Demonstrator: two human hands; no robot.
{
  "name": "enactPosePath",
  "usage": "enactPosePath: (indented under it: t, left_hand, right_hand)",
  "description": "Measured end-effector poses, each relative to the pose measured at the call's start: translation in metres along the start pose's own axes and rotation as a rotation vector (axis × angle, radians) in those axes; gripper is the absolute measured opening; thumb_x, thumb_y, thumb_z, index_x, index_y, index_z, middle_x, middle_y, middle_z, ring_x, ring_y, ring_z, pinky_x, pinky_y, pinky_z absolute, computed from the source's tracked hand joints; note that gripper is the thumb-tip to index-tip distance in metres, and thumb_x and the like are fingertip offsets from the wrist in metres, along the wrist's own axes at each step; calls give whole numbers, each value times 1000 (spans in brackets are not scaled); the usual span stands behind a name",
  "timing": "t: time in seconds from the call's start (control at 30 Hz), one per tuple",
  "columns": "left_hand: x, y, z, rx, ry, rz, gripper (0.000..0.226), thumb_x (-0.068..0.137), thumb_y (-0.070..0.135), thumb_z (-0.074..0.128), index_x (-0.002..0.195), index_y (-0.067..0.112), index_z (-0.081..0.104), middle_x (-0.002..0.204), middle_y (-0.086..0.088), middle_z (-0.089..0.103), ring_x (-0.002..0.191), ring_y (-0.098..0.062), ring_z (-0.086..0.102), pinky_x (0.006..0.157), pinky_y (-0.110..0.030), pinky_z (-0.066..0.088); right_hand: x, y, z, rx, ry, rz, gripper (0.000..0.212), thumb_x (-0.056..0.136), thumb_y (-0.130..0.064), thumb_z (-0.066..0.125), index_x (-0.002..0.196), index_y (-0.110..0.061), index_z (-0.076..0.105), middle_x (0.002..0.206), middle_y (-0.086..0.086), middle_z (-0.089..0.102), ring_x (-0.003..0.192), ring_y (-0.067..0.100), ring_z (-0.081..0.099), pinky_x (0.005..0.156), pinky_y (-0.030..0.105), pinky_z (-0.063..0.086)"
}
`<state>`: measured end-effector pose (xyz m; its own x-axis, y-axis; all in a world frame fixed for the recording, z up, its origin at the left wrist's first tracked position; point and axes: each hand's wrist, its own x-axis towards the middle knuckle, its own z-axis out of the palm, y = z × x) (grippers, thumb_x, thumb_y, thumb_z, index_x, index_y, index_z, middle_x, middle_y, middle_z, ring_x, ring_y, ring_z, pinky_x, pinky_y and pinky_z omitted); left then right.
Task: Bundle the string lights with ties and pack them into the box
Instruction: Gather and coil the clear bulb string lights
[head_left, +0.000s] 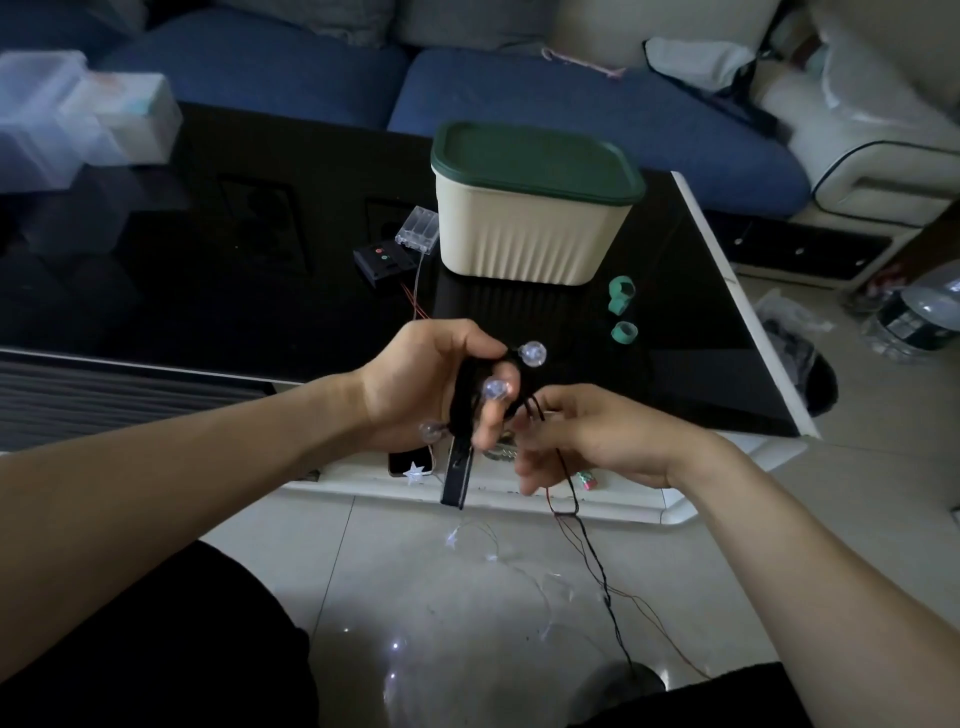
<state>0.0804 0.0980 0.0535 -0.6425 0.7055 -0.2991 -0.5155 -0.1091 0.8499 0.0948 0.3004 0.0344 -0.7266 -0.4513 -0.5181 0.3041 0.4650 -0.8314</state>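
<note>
My left hand grips a coiled bundle of string lights with clear round bulbs, held over the table's near edge. A black tie strap hangs down from the bundle. My right hand pinches the black and red wire just right of the bundle; the wire trails down to the floor. The cream box with a dark green lid stands shut on the black table. Two green ties lie right of the box. A clear battery case and a black controller lie left of it.
More string lights with small star bulbs lie on the tiled floor between my knees. A phone sits on the table's lower white ledge. Clear plastic boxes stand at the table's far left. A blue sofa runs behind.
</note>
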Motion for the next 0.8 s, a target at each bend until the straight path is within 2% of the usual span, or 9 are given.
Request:
enactPosePath:
  t: [0.07,0.13,0.27,0.33,0.4,0.5,0.57,0.67,0.8]
  left_hand:
    - [0,2,0,-45,15,36,37,82,26,40,70,3,66,60,-13,61,51,-26,60,56,-28,51]
    - [1,2,-2,-104,20,41,36,87,25,38,83,1,65,71,-15,64,58,-26,64,59,-28,54]
    - [1,2,-2,-119,51,44,28,92,26,39,93,5,58,88,-16,67,66,-26,66,61,-29,49]
    - [1,2,-1,-94,94,50,23,90,24,42,94,7,56,93,-17,68,64,-25,65,55,-27,41]
    - [2,3,1,-93,129,55,21,89,24,44,93,7,56,94,-16,69,58,-22,63,49,-24,29]
    - [3,6,2,-110,198,73,35,87,28,46,106,1,57,96,-17,70,49,-17,57,45,-21,18]
    - [4,7,2,-107,239,94,50,88,30,45,122,-6,53,104,-20,71,50,-15,57,41,-18,24]
    - [2,10,4,-127,232,116,52,98,30,38,129,-10,46,115,-25,69,64,-18,68,43,-15,40]
    - [0,14,3,-274,195,155,51,102,29,37,131,-13,43,121,-32,63,99,-38,70,73,-27,61]
  right_hand:
    - [-3,1,-3,-84,-1,46,13,100,-19,60,95,-8,62,80,11,73,87,33,75,85,43,59]
    - [-5,2,-7,-111,34,73,20,101,-21,59,86,-7,61,70,9,69,76,28,72,68,29,56]
    - [-5,3,-17,-102,209,40,21,99,-24,61,88,-6,64,59,4,53,61,21,53,70,36,51]
    - [-2,2,-19,-13,321,-4,18,102,-18,54,94,-9,68,60,1,48,58,16,46,63,29,44]
    - [1,2,-18,-28,426,-65,25,104,-13,47,97,-15,70,61,-5,50,58,11,43,58,25,37]
    - [6,4,-9,-178,459,-108,25,104,-17,49,95,-22,71,54,-13,55,58,13,46,57,29,35]
    - [8,6,1,-193,411,-84,19,103,-19,54,95,-17,71,62,-4,60,59,18,53,57,33,42]
    - [11,5,10,-165,321,-56,21,104,-19,51,95,-12,68,71,3,67,57,12,62,58,26,48]
    - [11,6,11,-265,259,23,26,106,-22,46,96,-10,67,76,1,71,65,8,67,59,20,49]
